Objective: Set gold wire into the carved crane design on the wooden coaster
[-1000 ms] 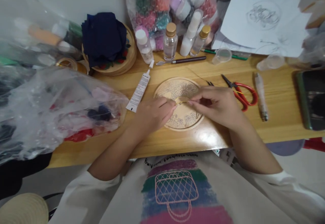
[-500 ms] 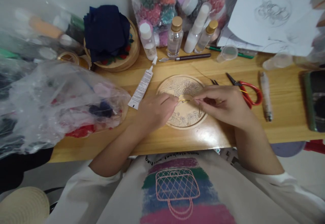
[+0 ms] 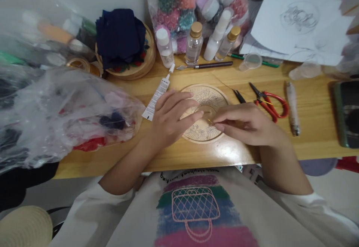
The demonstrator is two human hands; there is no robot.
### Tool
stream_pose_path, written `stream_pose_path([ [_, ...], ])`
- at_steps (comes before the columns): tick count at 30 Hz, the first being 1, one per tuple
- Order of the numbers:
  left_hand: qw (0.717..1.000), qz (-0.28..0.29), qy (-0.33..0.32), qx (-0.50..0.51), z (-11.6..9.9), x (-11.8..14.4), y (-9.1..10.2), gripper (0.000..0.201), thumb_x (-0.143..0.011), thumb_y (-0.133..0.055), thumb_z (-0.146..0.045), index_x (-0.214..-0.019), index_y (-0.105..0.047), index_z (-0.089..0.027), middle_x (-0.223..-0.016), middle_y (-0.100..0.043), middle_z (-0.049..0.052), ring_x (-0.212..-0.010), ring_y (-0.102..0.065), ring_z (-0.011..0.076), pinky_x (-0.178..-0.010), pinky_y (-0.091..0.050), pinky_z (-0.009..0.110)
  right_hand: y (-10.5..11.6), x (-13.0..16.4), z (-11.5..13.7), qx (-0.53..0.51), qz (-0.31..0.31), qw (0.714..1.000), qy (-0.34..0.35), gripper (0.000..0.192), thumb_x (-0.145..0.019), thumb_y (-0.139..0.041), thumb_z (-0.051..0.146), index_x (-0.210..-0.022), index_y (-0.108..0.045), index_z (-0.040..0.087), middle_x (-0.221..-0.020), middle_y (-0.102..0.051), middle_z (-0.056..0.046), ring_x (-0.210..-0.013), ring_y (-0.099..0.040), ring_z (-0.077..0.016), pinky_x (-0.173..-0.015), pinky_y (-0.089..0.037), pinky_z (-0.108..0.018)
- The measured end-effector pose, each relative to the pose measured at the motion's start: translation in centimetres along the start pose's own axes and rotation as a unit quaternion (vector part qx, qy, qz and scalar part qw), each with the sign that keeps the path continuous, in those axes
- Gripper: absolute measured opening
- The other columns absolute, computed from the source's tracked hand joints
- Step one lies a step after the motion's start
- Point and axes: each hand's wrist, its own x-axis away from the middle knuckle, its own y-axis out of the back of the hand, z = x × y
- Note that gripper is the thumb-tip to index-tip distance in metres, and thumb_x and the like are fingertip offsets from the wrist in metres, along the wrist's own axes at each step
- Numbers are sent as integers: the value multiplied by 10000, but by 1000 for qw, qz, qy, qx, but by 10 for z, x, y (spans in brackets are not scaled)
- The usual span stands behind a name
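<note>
A round wooden plaque (image 3: pixel 213 88) with fine line drawings of waves and feathers lies on the table under my hands. My left hand (image 3: pixel 172 118) is open over its left side, fingers spread, the index fingertip near the plaque's centre. Between the thumb and fingers of my right hand (image 3: pixel 246 123) is a short bent gold wire (image 3: pixel 209 121), held over the plaque's right half. Right behind that hand lie a black-tipped tool (image 3: pixel 239 96), partly hidden, and red-handled pliers (image 3: pixel 273 105). A white glue tube (image 3: pixel 157 98) lies left of the plaque.
Small bottles (image 3: pixel 194 43) stand at the back, a dark-handled craft knife (image 3: pixel 214 65) in front of them. Plastic bags (image 3: pixel 70 112) fill the left. A white pen (image 3: pixel 293 108), a phone (image 3: pixel 347 112) and sketched paper sheets (image 3: pixel 297 26) are at the right.
My left hand has let go of the gold wire, and its fingers have spread and lifted. My right hand has moved slightly down toward me, keeping the wire.
</note>
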Motion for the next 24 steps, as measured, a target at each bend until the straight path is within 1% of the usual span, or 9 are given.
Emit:
stream_pose_path([
  [5, 999, 14, -44, 9, -6, -5, 3, 130, -966, -544, -187, -927, -656, -240, -1047, -737, -18, -1054, -644, 146, -995, -511, 362, 5, 1, 2, -70, 74, 994, 48, 173, -901, -560, 107, -1018, -677, 158, -861, -749, -49, -732, -685, -99, -658, -524, -215],
  [7, 999, 2, -30, 15, -10, -5, 3, 98, -953, -576, -206, -900, -650, -243, -1036, -731, -24, -1015, -639, 142, -955, -523, 341, 3, 2, 2, -78, 79, 992, 58, 197, -893, -551, 80, -1027, -670, 164, -857, -746, -44, -736, -686, -99, -661, -529, -215],
  [10, 998, -51, 1, 31, -16, -4, 2, 45, -910, -652, -239, -869, -635, -235, -924, -711, -23, -933, -620, 143, -851, -529, 301, -3, 2, 2, -26, -3, 998, 51, 236, -869, -569, 77, -1057, -652, 193, -902, -729, -55, -815, -691, -135, -718, -552, -267],
  [12, 997, -68, 1, 40, -18, -4, 1, 79, -887, -683, -232, -843, -618, -221, -810, -682, -27, -841, -606, 141, -788, -522, 288, -7, 1, 1, 51, -68, 996, 42, 313, -858, -587, 107, -1145, -629, 223, -1061, -705, -96, -1002, -680, -194, -842, -558, -353],
  [14, 997, -43, 5, 71, -19, -5, 0, 113, -900, -662, -225, -810, -596, -207, -732, -652, -31, -766, -595, 129, -745, -514, 272, -9, 0, -2, 110, -81, 989, 60, 383, -860, -593, 142, -1230, -599, 238, -1262, -637, -135, -1203, -610, -244, -971, -521, -435],
  [16, 993, 2, 25, 117, -19, -5, 0, 158, -937, -606, -235, -785, -582, -200, -706, -638, -30, -729, -596, 111, -725, -511, 250, -10, -1, -4, 130, -67, 985, 97, 378, -870, -591, 157, -1241, -600, 225, -1369, -580, -152, -1300, -550, -262, -1050, -476, -475],
  [18, 991, 22, 25, 131, -20, -4, -1, 176, -959, -570, -239, -790, -589, -197, -726, -651, -29, -737, -609, 102, -734, -512, 239, -10, -2, -6, 137, -60, 982, 119, 333, -882, -596, 160, -1208, -625, 217, -1380, -582, -149, -1310, -547, -261, -1080, -460, -483],
  [21, 995, 6, -21, 95, -20, -2, -1, 99, -945, -587, -193, -851, -617, -200, -817, -693, -28, -805, -635, 115, -770, -510, 263, -10, -3, -7, 167, -86, 975, 117, 231, -888, -629, 188, -1107, -679, 242, -1307, -641, -117, -1275, -579, -265, -1062, -487, -471],
  [24, 995, 0, -26, 95, -19, -1, 0, 73, -942, -591, -172, -889, -636, -195, -889, -714, -9, -847, -645, 115, -789, -505, 267, -9, -1, -5, 202, -118, 967, 99, 139, -872, -665, 206, -995, -711, 251, -1200, -698, -104, -1216, -617, -277, -1016, -521, -457],
])
